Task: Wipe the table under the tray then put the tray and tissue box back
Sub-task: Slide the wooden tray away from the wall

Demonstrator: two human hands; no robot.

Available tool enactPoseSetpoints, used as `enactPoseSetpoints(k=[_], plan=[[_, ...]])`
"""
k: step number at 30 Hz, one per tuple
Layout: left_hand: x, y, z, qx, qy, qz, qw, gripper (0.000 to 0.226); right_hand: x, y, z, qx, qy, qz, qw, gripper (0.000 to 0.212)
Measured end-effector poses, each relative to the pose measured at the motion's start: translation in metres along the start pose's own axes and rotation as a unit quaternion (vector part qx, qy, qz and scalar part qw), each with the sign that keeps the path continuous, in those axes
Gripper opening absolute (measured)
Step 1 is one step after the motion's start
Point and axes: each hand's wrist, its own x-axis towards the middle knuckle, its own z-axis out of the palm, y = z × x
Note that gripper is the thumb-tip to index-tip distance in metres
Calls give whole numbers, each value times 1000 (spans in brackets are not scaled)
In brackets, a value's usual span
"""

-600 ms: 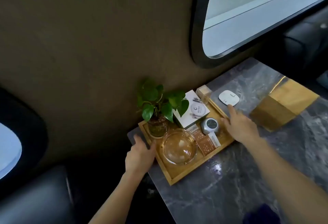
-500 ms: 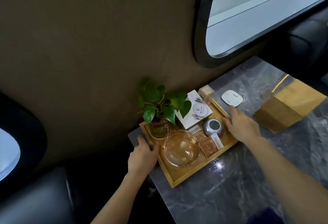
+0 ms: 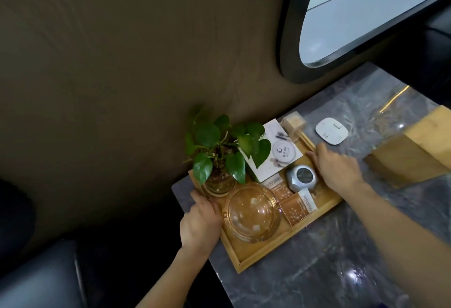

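A wooden tray (image 3: 246, 256) lies on the grey marble table (image 3: 329, 259), against the brown wall. It carries a green potted plant (image 3: 219, 151), a glass ashtray (image 3: 251, 212), a white booklet (image 3: 280, 151), a silver round clock (image 3: 301, 177), brown sachets (image 3: 296, 206) and a small clear box (image 3: 294, 124). My left hand (image 3: 200, 222) grips the tray's left rim. My right hand (image 3: 338, 167) holds its right rim. The wooden tissue box (image 3: 412, 151) stands on the table to the right of the tray.
A flat white device (image 3: 331, 130) lies on the table between tray and tissue box. A dark-framed window (image 3: 366, 14) is up on the right. Dark seats (image 3: 36, 278) flank the table at lower left and upper right.
The tray and both hands sit slightly farther towards the wall and left corner of the table than before; the grips look unchanged.
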Motion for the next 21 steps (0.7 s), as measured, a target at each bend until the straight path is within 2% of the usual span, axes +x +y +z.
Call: enactPoseSetpoints(k=[9, 13, 16, 18, 19, 21], plan=[[1, 0, -2, -23, -6, 8, 1000, 30, 4, 3, 4, -31, 3, -10, 999, 38], [0, -1, -5, -28, -9, 9, 1000, 31, -3, 4, 8, -19, 30, -40, 999, 29], [-5, 1, -7, -25, -17, 14, 999, 29, -13, 12, 18, -7, 114, -47, 992, 36], [-10, 3, -9, -18, -19, 31, 999, 27, -22, 15, 20, -8, 152, -43, 987, 54], [-11, 4, -8, -12, -19, 39, 999, 27, -24, 17, 19, -8, 166, -49, 985, 63], [-8, 8, -7, 1, -15, 43, 999, 29, -28, 22, 15, -14, 169, -55, 984, 67]])
